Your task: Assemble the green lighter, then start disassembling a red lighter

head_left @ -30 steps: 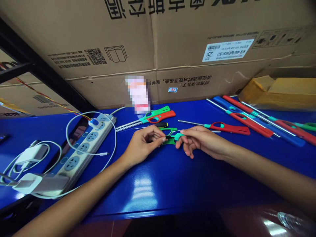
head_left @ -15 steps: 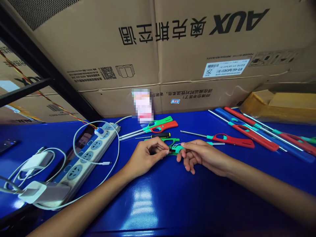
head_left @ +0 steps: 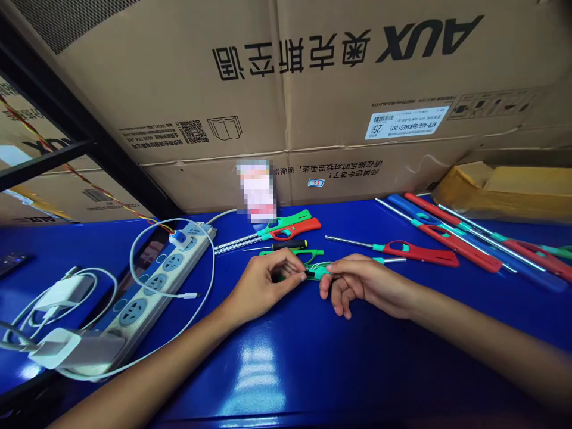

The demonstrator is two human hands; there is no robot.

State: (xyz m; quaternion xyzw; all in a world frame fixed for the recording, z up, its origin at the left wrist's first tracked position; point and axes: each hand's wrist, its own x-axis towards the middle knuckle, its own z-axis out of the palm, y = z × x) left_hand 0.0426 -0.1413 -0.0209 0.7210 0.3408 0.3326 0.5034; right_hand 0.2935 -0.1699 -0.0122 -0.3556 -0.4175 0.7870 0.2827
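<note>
Teal part (head_left: 320,272), pinched in my right hand (head_left: 357,283); black piece (head_left: 309,274) at its left end, my left hand (head_left: 261,287) pinching; white wires (head_left: 320,264) alongside.

left hand (head_left: 266,283): bare | right hand (head_left: 369,286): bare | forearms (head_left: 179,354): bare, slender

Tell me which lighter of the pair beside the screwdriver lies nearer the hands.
The red lighter; it lies on the screwdriver side, while its green neighbour lies behind it.
</note>
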